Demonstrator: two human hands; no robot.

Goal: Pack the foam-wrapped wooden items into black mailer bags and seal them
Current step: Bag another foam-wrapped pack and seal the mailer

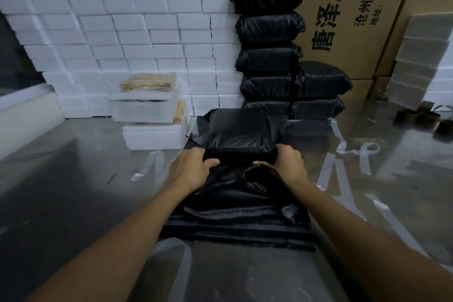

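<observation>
A filled black mailer bag (241, 130) lies in front of me on the steel table (73, 167), its open end toward me. My left hand (193, 169) grips the bag's near left edge, thumb on top. My right hand (285, 162) grips the near right edge the same way. Under my wrists lies a flat pile of empty black mailer bags (240, 223). To the left stand foam-wrapped items (149, 108) in a short stack, with a plastic-wrapped wooden item (149, 84) on top.
A wall of white foam blocks (122, 32) fills the back left. Packed black bags (269, 32) are stacked at the back centre, against cardboard boxes (355, 7). Clear peeled strips (343, 167) litter the table. Empty tape cores (416, 116) and more foam (421, 61) sit at the right.
</observation>
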